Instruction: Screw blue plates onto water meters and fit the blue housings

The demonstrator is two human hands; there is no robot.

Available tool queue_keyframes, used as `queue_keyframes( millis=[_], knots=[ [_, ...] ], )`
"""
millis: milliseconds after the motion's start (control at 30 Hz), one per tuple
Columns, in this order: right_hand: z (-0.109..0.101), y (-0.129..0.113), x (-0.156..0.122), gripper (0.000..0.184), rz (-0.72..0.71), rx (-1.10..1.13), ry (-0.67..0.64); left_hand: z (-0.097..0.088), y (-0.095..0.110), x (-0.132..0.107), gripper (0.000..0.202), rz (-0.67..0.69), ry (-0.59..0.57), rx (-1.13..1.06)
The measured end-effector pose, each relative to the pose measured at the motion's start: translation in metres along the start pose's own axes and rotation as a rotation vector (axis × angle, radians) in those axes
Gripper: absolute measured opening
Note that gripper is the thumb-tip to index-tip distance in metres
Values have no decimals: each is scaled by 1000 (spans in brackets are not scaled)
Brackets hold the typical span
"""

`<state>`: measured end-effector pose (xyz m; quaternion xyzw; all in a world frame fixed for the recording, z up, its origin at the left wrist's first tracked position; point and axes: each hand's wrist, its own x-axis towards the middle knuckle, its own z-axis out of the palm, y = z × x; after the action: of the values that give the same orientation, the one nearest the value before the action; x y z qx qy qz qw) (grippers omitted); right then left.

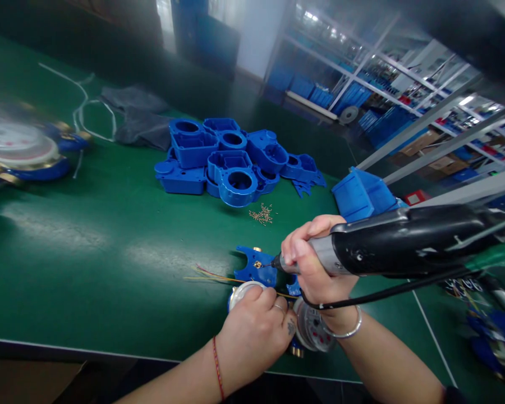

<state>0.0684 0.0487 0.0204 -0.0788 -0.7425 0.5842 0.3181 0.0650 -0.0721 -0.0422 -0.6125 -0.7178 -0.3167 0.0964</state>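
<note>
A green tabletop (pixel 109 252) with a smooth, slightly shiny surface spans the scene, crossed at the right by a pale line. At its far middle sits a heap of blue housings (pixel 235 160), some stacked on others, with a scatter of tiny screws (pixel 261 214) just nearer. Far left lie a crumpled grey cloth (pixel 141 118), a looped white cord (pixel 85 96) and a blurred round meter (pixel 21 143). Near the middle are a blue plate (pixel 246 272), thin coloured wires (pixel 212 278) and a partly hidden dial meter (pixel 315 328).
</note>
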Motion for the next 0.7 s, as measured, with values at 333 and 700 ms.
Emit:
queue_keyframes(
  millis=[333, 700],
  knots=[
    [-5, -8, 6, 44, -95, 95, -331, -3, 3, -1, 11, -55, -19, -62],
    [-48, -80, -14, 18, -80, 396, 273, -53, -17, 18, 50, -1080, 440, -2035]
  ],
)
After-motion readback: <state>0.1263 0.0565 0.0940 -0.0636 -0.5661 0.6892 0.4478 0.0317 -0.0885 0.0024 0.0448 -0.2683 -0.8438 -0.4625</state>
